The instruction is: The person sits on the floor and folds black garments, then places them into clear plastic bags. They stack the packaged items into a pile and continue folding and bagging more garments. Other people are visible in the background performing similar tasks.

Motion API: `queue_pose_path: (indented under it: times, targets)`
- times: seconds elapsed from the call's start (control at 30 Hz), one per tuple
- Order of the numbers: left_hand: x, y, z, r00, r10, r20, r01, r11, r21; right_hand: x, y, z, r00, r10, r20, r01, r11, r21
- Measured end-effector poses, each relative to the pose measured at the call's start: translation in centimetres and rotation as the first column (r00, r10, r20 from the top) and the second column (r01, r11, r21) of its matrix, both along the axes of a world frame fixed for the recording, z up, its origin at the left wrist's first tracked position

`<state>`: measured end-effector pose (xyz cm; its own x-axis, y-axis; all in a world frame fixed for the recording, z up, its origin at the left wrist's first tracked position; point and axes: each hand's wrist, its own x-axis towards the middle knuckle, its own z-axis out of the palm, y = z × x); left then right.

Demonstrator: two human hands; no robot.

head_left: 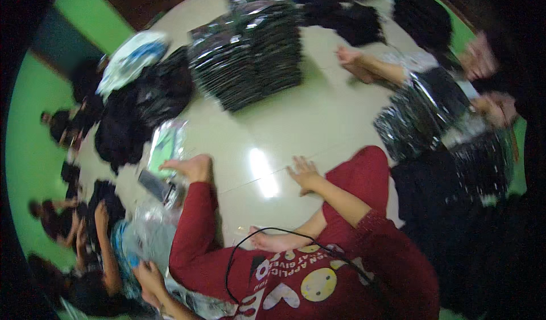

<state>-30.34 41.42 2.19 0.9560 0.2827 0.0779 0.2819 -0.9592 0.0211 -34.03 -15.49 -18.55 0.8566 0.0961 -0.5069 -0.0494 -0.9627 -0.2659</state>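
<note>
— Nearest the camera: maroon shirt point(398, 257), bottom centre of the frame, crossed by a black cord point(273, 228). And the right hand point(306, 175)?

— Held out just right of centre, against the pale floor point(296, 126); resting or hovering, can't tell. Fingers spread wide, gripping nothing, perhaps for balance.

— And the left hand point(149, 277)?

— Down at lower left, among clear plastic bags point(148, 237). Fingers bent partway, with a bit of blue point(135, 261) at the tips. Too blurred to tell whether pinched or merely touched.

— Why bags there?

— Heaped beside the left leg point(193, 229), probably for easy reach. Just above, a grey packet point(152, 186), near the bare left foot point(196, 167).

— And at top centre?

— Stacked flat and close: bagged dark garments point(244, 58), presumably layered that way to stand steadily. Just left, loosely heaped dark cloth point(122, 124), apparently set down without folding.
</note>
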Motion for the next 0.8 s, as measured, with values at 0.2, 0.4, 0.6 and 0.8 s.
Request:
queue_pose_path:
  times: [0.2, 0.4, 0.6, 0.8]
  targets:
    - [3.6, -0.6, 0.1, 0.939, -0.213, 0.271, 0.201, 0.977, 0.073, 0.2, 0.5, 0.4, 1.0, -0.008, 0.025, 0.009, 0.999, -0.041]
    - [5.0, -21.7, 0.7, 0.724, -0.516, 0.458, 0.69, 0.529, -0.494, 0.6, 0.4, -0.9, 0.994, -0.047, 0.102, 0.045, 0.999, 0.022]
    - [-4.6, -46.3, -1.6, 0.244, -0.97, 0.004, -0.115, -0.034, -0.993, -1.0, 3.0, -2.5, 0.818, -0.402, 0.412, 0.377, 0.915, 0.145]
    - [-15.5, -62.7, -7.0, -0.114, -0.957, -0.268, -0.577, 0.284, -0.766, -7.6, 7.1, -1.4, 0.898, -0.44, 0.006, 0.433, 0.885, 0.17]
